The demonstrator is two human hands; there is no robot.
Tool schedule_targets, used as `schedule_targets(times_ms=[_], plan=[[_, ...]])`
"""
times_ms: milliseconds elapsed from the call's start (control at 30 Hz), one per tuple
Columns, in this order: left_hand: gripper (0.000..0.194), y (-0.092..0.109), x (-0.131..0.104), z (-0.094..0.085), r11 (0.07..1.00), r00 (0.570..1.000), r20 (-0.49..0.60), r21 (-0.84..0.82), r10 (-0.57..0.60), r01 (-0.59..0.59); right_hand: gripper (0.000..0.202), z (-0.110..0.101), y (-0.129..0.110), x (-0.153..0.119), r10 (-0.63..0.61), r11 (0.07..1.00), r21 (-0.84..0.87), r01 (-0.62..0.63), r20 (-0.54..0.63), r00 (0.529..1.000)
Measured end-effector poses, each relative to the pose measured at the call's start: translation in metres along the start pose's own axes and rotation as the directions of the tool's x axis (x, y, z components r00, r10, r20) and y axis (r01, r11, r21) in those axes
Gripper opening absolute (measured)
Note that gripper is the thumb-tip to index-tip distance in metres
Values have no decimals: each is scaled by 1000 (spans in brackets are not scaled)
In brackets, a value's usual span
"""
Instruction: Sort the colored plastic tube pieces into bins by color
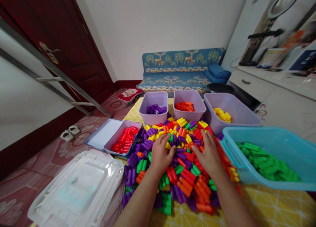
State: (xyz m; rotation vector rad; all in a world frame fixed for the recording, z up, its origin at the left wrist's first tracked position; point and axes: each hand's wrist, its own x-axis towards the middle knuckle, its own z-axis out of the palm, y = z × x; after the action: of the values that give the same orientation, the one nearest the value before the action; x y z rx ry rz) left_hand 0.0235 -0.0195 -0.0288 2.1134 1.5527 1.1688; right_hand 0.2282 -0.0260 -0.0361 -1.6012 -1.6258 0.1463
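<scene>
A wide heap of plastic building pieces in purple, red, orange, yellow and green lies before me. My left hand rests on the heap's left middle, fingers stretched forward and thumb apart. On the right side of the heap is my right hand, its fingers spread and its thumb pointing inward. Neither hand shows a piece gripped in it. Between the hands lie loose purple, red, yellow and green pieces; some under the palms are hidden.
Behind the heap stand lilac bins with purple pieces, orange pieces and yellow pieces. A blue tub at right holds green pieces. Red pieces fill an open case at left. White lids lie stacked nearer me.
</scene>
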Motion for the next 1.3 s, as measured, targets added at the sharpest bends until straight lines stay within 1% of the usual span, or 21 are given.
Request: schedule_targets(times_ms=[67, 133, 200, 267, 333, 400, 467, 500, 600, 700, 767, 867, 933, 967, 1067, 1133, 1200, 1300], plan=[[42, 2, 0, -1, 1000, 1000, 18, 2, -14, 14, 71, 1, 3, -2, 8, 997, -72, -4, 59, 998], [42, 3, 1, -2, 1000, 999, 29, 0, -20, 20, 70, -2, 3, -2, 8, 994, -112, 5, 116, 993], [42, 4, 1, -2, 1000, 999, 31, -2, -20, 20, 64, -6, 1, 0, 0, 994, -106, 15, 144, 990], [43, 4, 1, -3, 1000, 999, 33, -2, -16, 16, 54, -11, -3, 2, -29, 998, -47, 37, 157, 987], [44, 4, 1, -3, 1000, 999, 37, -6, -12, 13, 44, -13, -7, 5, -70, 997, 48, 63, 156, 985], [44, 3, 0, -2, 1000, 999, 35, -17, -3, 4, 39, -14, -11, 6, -100, 991, 105, 88, 120, 988], [45, 1, 0, -1, 1000, 1000, 27, -29, 7, -6, 39, -13, -13, 5, -112, 991, 78, 106, 74, 991], [45, 1, 0, -1, 999, 1000, 24, -33, 11, -10, 38, -12, -14, 4, -125, 992, 42, 122, 74, 989], [46, 0, 0, 0, 999, 1000, 28, -29, 14, -13, 38, -9, -15, 2, -179, 981, -47, 190, 173, 969], [46, 2, 0, -1, 1000, 999, 33, -22, 6, -5, 41, -10, -20, 1, -204, 970, -77, 231, 260, 944], [45, 2, 0, -1, 1000, 1000, 31, -27, 3, -2, 39, -10, -25, 1, -219, 968, -55, 246, 296, 930], [44, 1, 0, 0, 999, 999, 29, -36, 13, -12, 25, -10, -32, 1, -250, 966, 13, 258, 308, 918], [43, 0, 0, 1, 999, 999, 27, -37, 19, -18, 15, -8, -34, 1, -245, 969, 50, 242, 294, 924], [41, 0, 0, 1, 999, 999, 24, -38, 21, -20, 15, -7, -35, 0, -227, 974, 68, 217, 292, 929], [30, 3, 0, -1, 997, 999, -3, -62, 42, -42, 24, -5, -37, -2, -148, 985, 136, 110, 307, 940], [25, 6, 0, -4, 993, 998, -23, -93, 65, -67, 24, -6, -40, -2, -107, 979, 200, 48, 295, 950], [27, 9, 0, -7, 987, 996, -29, -130, 86, -89, 17, -7, -45, -3, -95, 961, 276, 21, 260, 961], [37, 12, -1, -9, 968, 992, 19, -225, 122, -115, 13, -9, -54, -4, -103, 928, 372, 13, 223, 969]])
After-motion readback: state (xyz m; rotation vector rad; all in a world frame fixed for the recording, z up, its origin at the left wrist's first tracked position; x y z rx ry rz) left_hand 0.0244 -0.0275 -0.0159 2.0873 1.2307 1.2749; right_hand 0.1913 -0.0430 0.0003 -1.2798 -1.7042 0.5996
